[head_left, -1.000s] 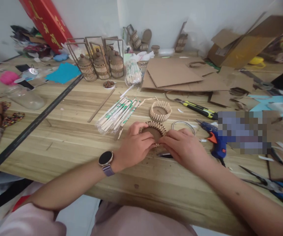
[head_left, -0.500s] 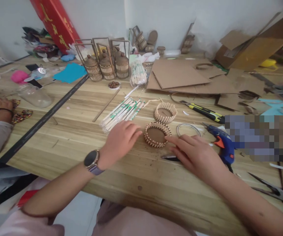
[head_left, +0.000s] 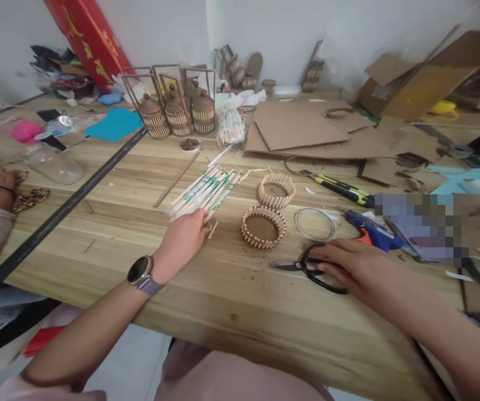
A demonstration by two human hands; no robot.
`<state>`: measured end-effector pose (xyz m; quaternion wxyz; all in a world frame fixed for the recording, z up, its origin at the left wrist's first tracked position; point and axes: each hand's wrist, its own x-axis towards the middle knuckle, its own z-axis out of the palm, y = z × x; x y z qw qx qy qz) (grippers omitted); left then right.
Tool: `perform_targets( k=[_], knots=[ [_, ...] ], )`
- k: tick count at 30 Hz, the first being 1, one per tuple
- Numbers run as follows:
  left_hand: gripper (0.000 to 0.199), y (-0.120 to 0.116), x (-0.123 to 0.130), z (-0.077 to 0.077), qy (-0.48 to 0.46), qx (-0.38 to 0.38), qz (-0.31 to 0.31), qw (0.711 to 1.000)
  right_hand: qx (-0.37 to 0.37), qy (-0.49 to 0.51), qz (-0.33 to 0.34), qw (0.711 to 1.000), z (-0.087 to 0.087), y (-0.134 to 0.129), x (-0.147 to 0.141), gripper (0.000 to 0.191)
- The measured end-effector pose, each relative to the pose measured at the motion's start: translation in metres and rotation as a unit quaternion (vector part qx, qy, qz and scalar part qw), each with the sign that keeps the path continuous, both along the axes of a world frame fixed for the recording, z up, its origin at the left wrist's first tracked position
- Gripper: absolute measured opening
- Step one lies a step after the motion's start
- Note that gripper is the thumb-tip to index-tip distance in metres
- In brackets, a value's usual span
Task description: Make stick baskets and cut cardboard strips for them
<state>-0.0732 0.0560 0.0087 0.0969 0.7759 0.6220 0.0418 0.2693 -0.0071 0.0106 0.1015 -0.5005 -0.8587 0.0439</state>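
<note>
On the counter (head_left: pixel 206 303), a round stick-walled basket (head_left: pixel 262 229) stands free, both hands gone from it since earlier; right hand (head_left: pixel 346 264) partly covers the scissors (head_left: pixel 288 265), left hand (head_left: pixel 181 239) overlaps wrapped sticks (head_left: pixel 202 192); fingertips partly hidden, so neither grip's closure can be told.

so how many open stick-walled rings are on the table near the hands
2: the brown-floored ring lies beyond the scissors, and the paler ring sits just behind it. No others show there.
</note>
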Motion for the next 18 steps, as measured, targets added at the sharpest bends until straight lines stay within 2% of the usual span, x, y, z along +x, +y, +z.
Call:
perform_targets(
  k=[4, 6, 8, 11, 13, 15, 18],
  knots=[
    [0.026, 0.000, -0.001, 0.000, -0.049, 0.010, -0.012, 0.999, -0.066, -0.004, -0.014, 0.998, -0.006, -0.002, 0.017, 0.032],
    [0.024, -0.003, 0.001, 0.004, -0.110, 0.023, -0.017, 0.994, -0.083, -0.004, -0.007, 0.997, -0.009, -0.002, 0.017, 0.034],
    [0.023, -0.007, 0.005, 0.009, -0.208, 0.007, -0.037, 0.977, -0.091, -0.001, 0.007, 0.996, -0.011, -0.001, 0.015, 0.034],
    [0.022, -0.017, 0.014, 0.014, -0.381, -0.090, -0.060, 0.918, -0.095, 0.002, 0.016, 0.995, -0.014, -0.003, 0.011, 0.032],
    [0.022, -0.026, 0.021, 0.014, -0.464, -0.168, -0.044, 0.869, -0.104, 0.017, 0.006, 0.994, -0.014, -0.008, 0.010, 0.031],
    [0.021, -0.035, 0.028, 0.013, -0.514, -0.235, -0.023, 0.825, -0.141, 0.052, 0.004, 0.989, -0.011, -0.016, 0.010, 0.032],
    [0.020, -0.049, 0.037, 0.009, -0.558, -0.309, -0.003, 0.770, -0.234, 0.116, -0.004, 0.965, -0.001, -0.029, 0.006, 0.034]
  ],
)
